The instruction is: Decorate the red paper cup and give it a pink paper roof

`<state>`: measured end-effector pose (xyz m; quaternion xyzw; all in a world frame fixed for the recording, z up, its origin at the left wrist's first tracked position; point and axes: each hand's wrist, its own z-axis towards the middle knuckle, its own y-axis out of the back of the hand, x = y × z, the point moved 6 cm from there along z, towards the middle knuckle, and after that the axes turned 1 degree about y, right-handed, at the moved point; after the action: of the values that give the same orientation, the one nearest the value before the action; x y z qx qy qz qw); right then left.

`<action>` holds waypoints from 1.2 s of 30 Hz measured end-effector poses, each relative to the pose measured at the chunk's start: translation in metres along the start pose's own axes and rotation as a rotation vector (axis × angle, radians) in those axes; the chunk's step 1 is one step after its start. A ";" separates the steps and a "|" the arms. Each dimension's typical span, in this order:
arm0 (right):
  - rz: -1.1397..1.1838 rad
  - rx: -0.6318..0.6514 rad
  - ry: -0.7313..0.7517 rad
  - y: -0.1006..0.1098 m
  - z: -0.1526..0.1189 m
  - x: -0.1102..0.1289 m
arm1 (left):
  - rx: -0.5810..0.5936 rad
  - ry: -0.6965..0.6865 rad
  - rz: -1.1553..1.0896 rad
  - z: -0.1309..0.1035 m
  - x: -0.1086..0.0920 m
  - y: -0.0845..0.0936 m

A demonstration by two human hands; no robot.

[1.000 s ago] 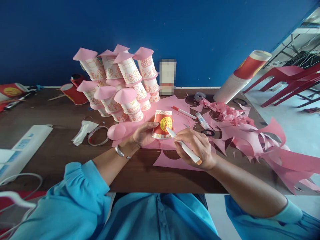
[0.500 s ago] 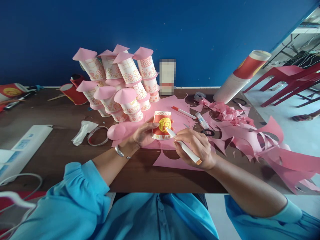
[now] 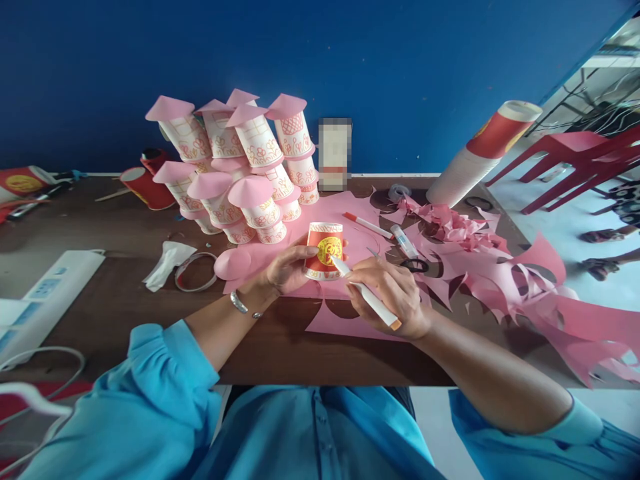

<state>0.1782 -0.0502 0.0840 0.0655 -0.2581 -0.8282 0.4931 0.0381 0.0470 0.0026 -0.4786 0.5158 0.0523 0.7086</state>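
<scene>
My left hand (image 3: pixel 289 269) is wrapped round a red and white paper cup (image 3: pixel 312 248) with a yellow round emblem, held just above the pink paper. Pinched in my right hand (image 3: pixel 395 293) is a white marker (image 3: pixel 376 305) with an orange end. Its tip meets or nearly meets the cup's emblem; contact is too fine to tell. Beyond my hands stand several towers of decorated paper cups (image 3: pixel 257 143) topped with pink paper cones (image 3: pixel 251 191). A red and white marker (image 3: pixel 367 225) and a clear glue tube (image 3: pixel 405 241) lie to the right of the cup.
Pink paper scraps (image 3: pixel 465 240) cover the table's right side. A tall stack of paper cups (image 3: pixel 465 163) leans at the back right. On the left are a tape roll (image 3: pixel 195 271), a white crumpled piece (image 3: pixel 167 263) and a power strip (image 3: pixel 50 300). Red stools (image 3: pixel 575 160) stand beyond.
The marker and both hands have barely moved; the cup is turned very slightly. Another person's feet have come further into view at the far right.
</scene>
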 end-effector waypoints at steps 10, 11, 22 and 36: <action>-0.003 0.008 0.003 0.000 0.001 -0.001 | -0.019 0.019 0.012 0.000 0.003 0.004; -0.002 0.010 0.002 0.000 0.000 -0.001 | -0.018 0.020 0.012 0.000 0.003 0.004; -0.006 0.012 -0.006 0.000 -0.001 -0.002 | 0.009 0.032 -0.001 0.001 0.001 -0.001; -0.003 0.024 -0.023 0.000 -0.001 -0.004 | 0.020 0.036 0.013 -0.002 0.004 0.005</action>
<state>0.1807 -0.0474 0.0823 0.0621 -0.2735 -0.8267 0.4879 0.0361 0.0468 -0.0036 -0.4692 0.5320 0.0430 0.7036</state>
